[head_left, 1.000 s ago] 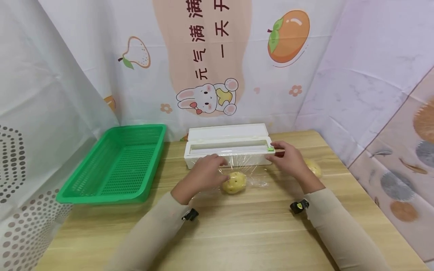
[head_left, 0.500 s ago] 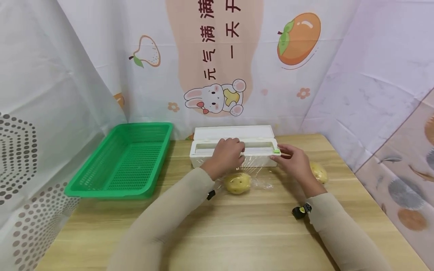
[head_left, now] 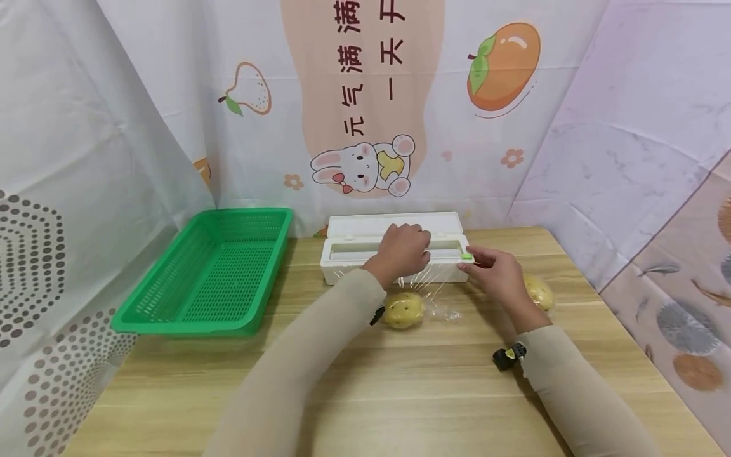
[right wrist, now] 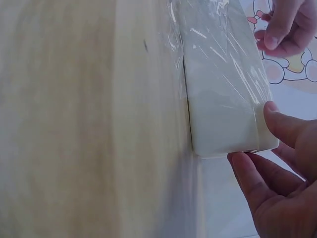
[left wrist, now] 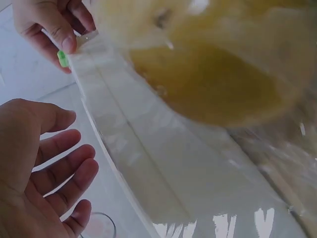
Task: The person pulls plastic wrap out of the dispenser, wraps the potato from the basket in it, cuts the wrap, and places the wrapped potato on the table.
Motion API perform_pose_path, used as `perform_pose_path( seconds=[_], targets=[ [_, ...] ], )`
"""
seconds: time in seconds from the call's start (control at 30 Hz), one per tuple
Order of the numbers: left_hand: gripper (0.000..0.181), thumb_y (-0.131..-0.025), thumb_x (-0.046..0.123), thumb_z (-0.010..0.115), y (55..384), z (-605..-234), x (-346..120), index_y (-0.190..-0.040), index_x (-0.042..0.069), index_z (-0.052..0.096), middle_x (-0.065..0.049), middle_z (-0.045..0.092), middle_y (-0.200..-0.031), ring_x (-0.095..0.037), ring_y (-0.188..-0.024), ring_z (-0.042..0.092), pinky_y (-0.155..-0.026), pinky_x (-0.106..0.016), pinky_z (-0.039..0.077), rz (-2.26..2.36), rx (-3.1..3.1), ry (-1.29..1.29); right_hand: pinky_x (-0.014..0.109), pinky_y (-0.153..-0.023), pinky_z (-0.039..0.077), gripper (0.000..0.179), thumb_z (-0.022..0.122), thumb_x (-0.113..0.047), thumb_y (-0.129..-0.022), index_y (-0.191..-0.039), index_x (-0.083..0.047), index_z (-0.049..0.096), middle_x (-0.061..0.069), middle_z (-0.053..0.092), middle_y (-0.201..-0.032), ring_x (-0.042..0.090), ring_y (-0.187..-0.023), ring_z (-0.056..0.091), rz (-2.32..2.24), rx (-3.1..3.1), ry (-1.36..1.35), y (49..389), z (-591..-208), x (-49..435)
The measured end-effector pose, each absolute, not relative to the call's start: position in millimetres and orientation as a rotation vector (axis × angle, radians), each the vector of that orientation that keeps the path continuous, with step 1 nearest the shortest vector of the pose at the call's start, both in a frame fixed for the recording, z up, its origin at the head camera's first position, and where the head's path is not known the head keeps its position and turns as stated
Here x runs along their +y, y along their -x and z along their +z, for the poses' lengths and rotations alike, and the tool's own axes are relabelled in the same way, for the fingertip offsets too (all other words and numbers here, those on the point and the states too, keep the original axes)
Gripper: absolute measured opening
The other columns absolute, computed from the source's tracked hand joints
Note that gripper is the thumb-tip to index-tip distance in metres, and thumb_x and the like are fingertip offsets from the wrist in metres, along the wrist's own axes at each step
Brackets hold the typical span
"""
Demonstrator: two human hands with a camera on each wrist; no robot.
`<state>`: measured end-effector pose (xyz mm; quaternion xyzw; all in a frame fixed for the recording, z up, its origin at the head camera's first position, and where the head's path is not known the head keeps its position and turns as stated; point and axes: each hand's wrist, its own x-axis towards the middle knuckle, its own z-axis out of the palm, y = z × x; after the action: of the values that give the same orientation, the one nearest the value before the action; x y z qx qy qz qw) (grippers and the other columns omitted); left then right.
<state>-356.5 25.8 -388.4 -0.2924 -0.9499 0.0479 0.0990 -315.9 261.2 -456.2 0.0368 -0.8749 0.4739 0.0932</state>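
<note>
A white cling film dispenser (head_left: 342, 273) stands at the back of the table with its lid (head_left: 365, 223) up. Thumb and fingers of my right hand (head_left: 495, 271) grip its right end, beside the green slider (head_left: 467, 256). My left hand (head_left: 402, 251) is above the box's open top. In the left wrist view that hand (left wrist: 44, 168) has loosely bent, spread fingers with nothing between them. Clear film (right wrist: 223, 54) runs down the dispenser's front to a potato (head_left: 403, 310) lying just before it. My left sleeve and wrist camera overlap the potato's left side.
A green plastic basket (head_left: 259, 304) stands at the left of the wooden table (head_left: 400, 393). Another potato (head_left: 539, 292), glossy with film, lies right of my right hand. A printed curtain (head_left: 251, 158) hangs close behind the dispenser.
My left hand has moved up and rightward, from beside the potato to over the dispenser. My right hand stays at the dispenser's right end. The head view has shifted slightly.
</note>
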Motion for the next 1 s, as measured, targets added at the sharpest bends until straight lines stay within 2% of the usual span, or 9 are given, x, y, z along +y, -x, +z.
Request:
perform_pose_path(
  seconds=[0.17,0.33,0.5,0.6,0.8,0.9,1.0],
  targets=[
    [0.017,-0.101,0.034,0.059,358,-383,46,-0.109,0.025,0.07,0.008,0.067,-0.104,-0.015,-0.094,0.064,-0.082,-0.039,0.049,0.081,-2.832,0.921,0.013,-0.072,0.055,0.055,0.082,-0.039,-0.09,-0.136,-0.013,0.069,0.014,0.074,-0.124,0.02,-0.106,0.071,1.368,-2.597,-0.12,318,-458,263],
    [0.022,-0.101,0.028,0.057,363,-387,63,-0.112,0.027,0.077,0.01,0.072,-0.107,-0.011,-0.097,0.067,-0.085,-0.041,0.051,-0.079,-2.841,0.948,0.011,-0.071,0.054,0.053,0.081,-0.036,-0.091,-0.135,-0.012,0.069,0.015,0.075,-0.121,0.026,-0.107,0.072,1.356,-2.587,-0.153,319,-458,264],
    [0.023,-0.102,0.039,0.062,365,-394,79,-0.119,0.032,0.077,0.015,0.073,-0.116,-0.007,-0.102,0.065,-0.088,-0.041,0.048,-0.182,-2.889,0.969,0.011,-0.071,0.054,0.051,0.08,-0.04,-0.091,-0.134,-0.014,0.07,0.012,0.076,-0.118,0.026,-0.106,0.072,1.332,-2.597,-0.163,319,-457,264],
    [0.02,-0.101,0.039,0.065,364,-393,88,-0.114,0.033,0.078,0.018,0.073,-0.11,-0.005,-0.096,0.063,-0.087,-0.039,0.045,-0.219,-2.903,0.979,0.011,-0.072,0.053,0.049,0.08,-0.041,-0.091,-0.133,-0.016,0.072,0.011,0.078,-0.115,0.024,-0.104,0.073,1.283,-2.601,-0.164,319,-456,264],
    [0.011,-0.099,0.032,0.068,363,-391,97,-0.094,0.031,0.078,0.018,0.068,-0.086,-0.006,-0.083,0.058,-0.081,-0.036,0.039,-0.193,-2.889,0.963,0.017,-0.072,0.051,0.051,0.079,-0.047,-0.09,-0.131,-0.019,0.073,0.009,0.077,-0.106,0.018,-0.095,0.067,1.264,-2.628,-0.142,317,-453,263],
    [0.012,-0.099,0.034,0.069,363,-391,100,-0.09,0.031,0.076,0.017,0.067,-0.084,-0.006,-0.082,0.058,-0.081,-0.037,0.039,-0.185,-2.893,0.922,0.02,-0.07,0.051,0.052,0.08,-0.05,-0.088,-0.13,-0.02,0.074,0.007,0.076,-0.1,0.016,-0.09,0.064,1.28,-2.634,-0.137,316,-452,263],
    [0.014,-0.099,0.037,0.069,363,-391,103,-0.089,0.03,0.075,0.016,0.067,-0.084,-0.006,-0.082,0.058,-0.081,-0.037,0.04,-0.174,-2.903,0.887,0.019,-0.07,0.052,0.048,0.08,-0.046,-0.089,-0.129,-0.02,0.075,0.007,0.078,-0.102,0.013,-0.089,0.065,1.261,-2.621,-0.141,317,-452,263]
  ],
)
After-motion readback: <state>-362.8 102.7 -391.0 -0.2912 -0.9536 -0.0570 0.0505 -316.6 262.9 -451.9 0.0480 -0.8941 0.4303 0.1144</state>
